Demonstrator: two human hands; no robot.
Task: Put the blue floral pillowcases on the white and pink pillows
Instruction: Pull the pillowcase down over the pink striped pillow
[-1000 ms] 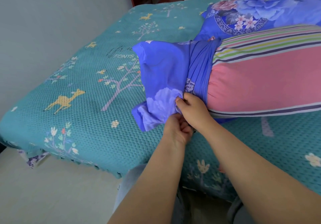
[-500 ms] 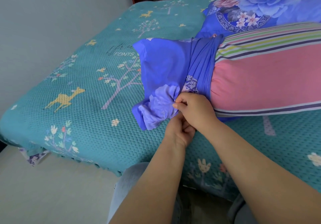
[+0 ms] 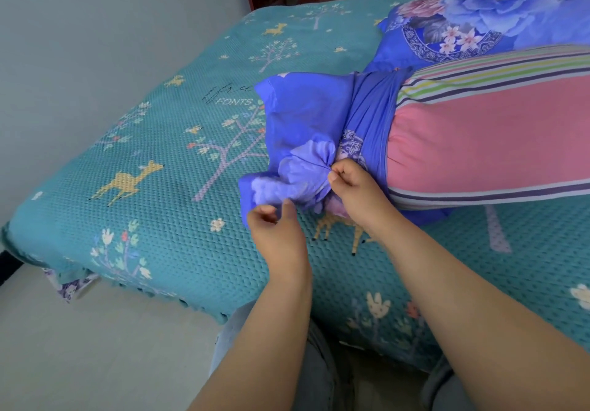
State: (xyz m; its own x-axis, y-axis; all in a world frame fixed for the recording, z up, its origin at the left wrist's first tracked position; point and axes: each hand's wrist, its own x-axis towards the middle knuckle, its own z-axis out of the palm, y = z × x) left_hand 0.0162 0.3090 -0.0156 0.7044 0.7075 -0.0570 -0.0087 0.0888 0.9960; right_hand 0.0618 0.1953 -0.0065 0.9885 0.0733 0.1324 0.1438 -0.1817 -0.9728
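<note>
— Lying where, the pink pillow [image 3: 485, 152]?

— Lying across the teal bedspread [image 3: 153, 142], right side of view, striped along its upper edge. Wearing the blue floral pillowcase [image 3: 306, 136] only on its left end; bunching there in folds, most of the pink still showing.

— And the right hand [image 3: 354, 187], doing what?

— Pinching a gathered fold of the pillowcase between thumb and fingers, right at the near edge of the pillow.

— The left hand [image 3: 274, 228]?

— Hovering just below the loose corner of the pillowcase, fingers loosely curled, holding nothing; fingertips close to the cloth, contact not clear.

— Anything behind?

— Resting behind the pink pillow, touching it: a second pillow [image 3: 498, 24], already in a blue floral case.
</note>
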